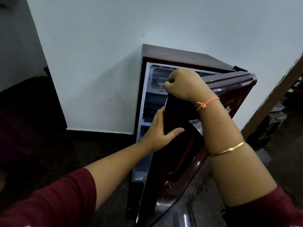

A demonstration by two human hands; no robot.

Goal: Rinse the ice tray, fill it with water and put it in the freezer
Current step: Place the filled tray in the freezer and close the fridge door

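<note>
A maroon fridge stands against the pale wall with its door partly open. My left hand holds the door's free edge, fingers behind it and thumb on the dark front. At the door's top corner, my right hand is curled in front of the freezer compartment. Its fingertips pinch a small white piece at the freezer mouth. I cannot tell whether this piece is the ice tray. The hand and door hide most of the compartment.
White shelves show in the gap below the freezer compartment. A dark low piece of furniture stands to the left by the wall. At the far right runs a wooden door frame. The floor is dark.
</note>
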